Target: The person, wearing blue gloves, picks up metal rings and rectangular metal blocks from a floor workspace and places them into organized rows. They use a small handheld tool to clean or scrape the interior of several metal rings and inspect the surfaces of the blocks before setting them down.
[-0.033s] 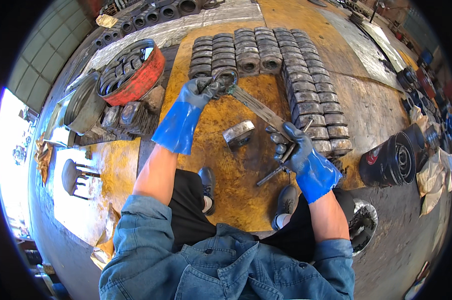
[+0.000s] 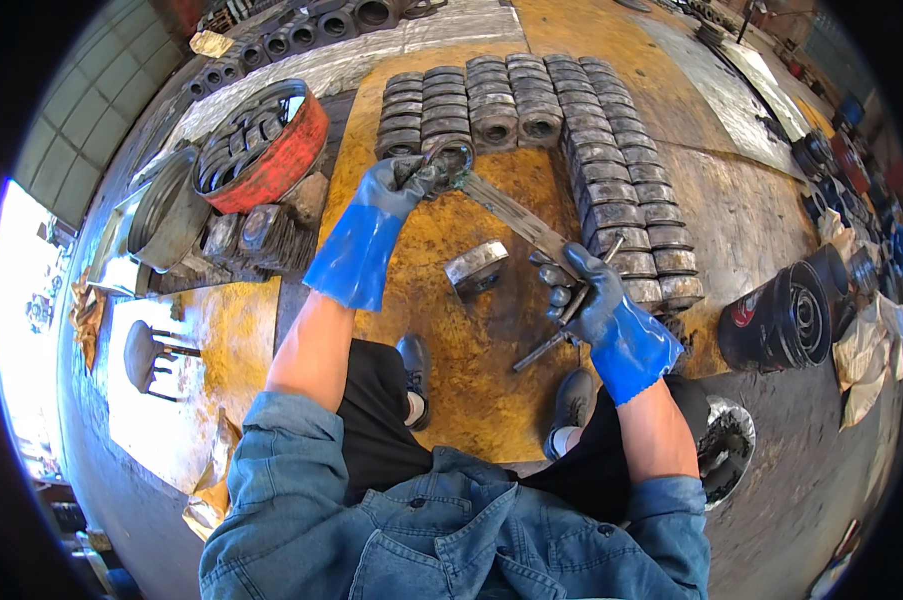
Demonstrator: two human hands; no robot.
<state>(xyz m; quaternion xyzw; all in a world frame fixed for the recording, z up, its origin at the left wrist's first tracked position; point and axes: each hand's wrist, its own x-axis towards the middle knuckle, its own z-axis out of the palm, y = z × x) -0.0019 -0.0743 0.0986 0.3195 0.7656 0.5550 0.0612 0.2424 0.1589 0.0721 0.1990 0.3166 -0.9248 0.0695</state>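
Observation:
My left hand [image 2: 395, 184], in a blue rubber glove with darkened fingers, is closed on a dark metal ring [image 2: 468, 157] just in front of the stacked rings. My right hand [image 2: 603, 300], gloved the same way, grips a flat greyish-brown strip [image 2: 516, 217]. The strip's far end meets the ring, where a greenish smear shows. A thin metal rod [image 2: 539, 353] also passes through or under my right fingers; exactly how it is held is hidden. Between my hands, lower down, a thick metal ring [image 2: 476, 264] lies on the yellow, stained floor plate [image 2: 471, 400].
Rows of dark metal rings [image 2: 611, 170] stand stacked ahead and to the right. A red-sided drum [image 2: 276, 155] full of parts sits at left, near a small stool [image 2: 146, 355]. At right are a black bucket [image 2: 771, 325] and a round container [image 2: 728, 450] beside my leg.

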